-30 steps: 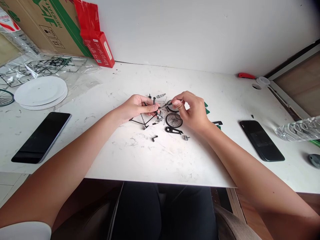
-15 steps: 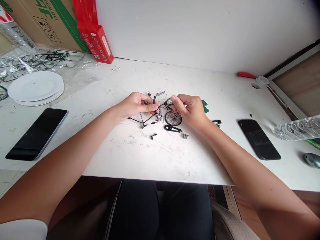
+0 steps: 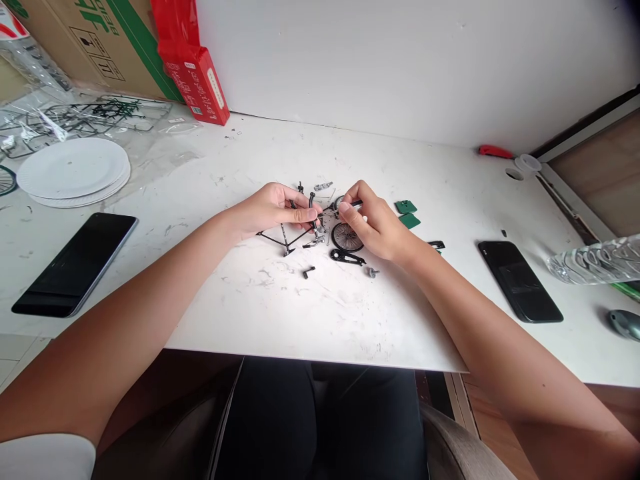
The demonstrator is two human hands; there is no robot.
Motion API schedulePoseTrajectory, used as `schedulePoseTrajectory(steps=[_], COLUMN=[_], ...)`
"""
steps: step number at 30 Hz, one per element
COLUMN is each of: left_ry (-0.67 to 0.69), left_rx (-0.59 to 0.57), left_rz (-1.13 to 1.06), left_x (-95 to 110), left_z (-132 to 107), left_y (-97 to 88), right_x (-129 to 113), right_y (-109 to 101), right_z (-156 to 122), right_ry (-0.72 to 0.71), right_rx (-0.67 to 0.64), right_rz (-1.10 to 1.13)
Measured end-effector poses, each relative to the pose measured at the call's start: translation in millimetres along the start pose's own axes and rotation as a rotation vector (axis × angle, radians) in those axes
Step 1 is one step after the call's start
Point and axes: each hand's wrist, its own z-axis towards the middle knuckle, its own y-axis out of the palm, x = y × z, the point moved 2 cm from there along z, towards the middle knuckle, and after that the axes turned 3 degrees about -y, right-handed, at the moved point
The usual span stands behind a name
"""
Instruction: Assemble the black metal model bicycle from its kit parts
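Note:
At the middle of the white table, my left hand (image 3: 273,209) is closed on the thin black frame of a small model bicycle (image 3: 285,240), pinching it near its upper end. My right hand (image 3: 375,223) is closed in a pinch on a thin dark tool (image 3: 350,203) whose tip meets the frame by my left fingers. A small spoked wheel (image 3: 346,237) lies just under my right hand. A black chain guard (image 3: 347,257), a tiny black bracket (image 3: 308,272) and a small grey part (image 3: 371,272) lie loose in front.
Two green flat pieces (image 3: 407,213) lie right of my hand. Dark phones lie at the left (image 3: 75,263) and right (image 3: 520,280). White paper plates (image 3: 73,170), plastic bags, a cardboard box (image 3: 100,40) and a red box (image 3: 193,67) sit at the back left. A plastic bottle (image 3: 595,260) lies far right.
My right hand has dropped lower and turned, uncovering the two green pieces beside it. The left hand keeps its hold on the frame. The view shifted slightly.

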Motion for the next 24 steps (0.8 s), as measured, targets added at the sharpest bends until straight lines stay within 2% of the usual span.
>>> schedulePoseTrajectory(steps=[5, 14, 24], left_ry=[0.003, -0.023, -0.023], left_rx=[0.026, -0.006, -0.072], left_rz=[-0.005, 0.026, 0.037], left_x=[-1.8, 0.7, 1.3], left_z=[0.9, -0.3, 1.5], left_y=[-0.2, 0.0, -5.1], right_x=[-5.6, -24.1, -19.4], right_y=[-2.7, -3.1, -2.3], right_z=[1.6, 2.7, -2.7], right_ry=[-0.007, 0.095, 0.103], right_rx=[-0.026, -0.08, -0.135], right_rz=[0.043, 0.074, 0.153])
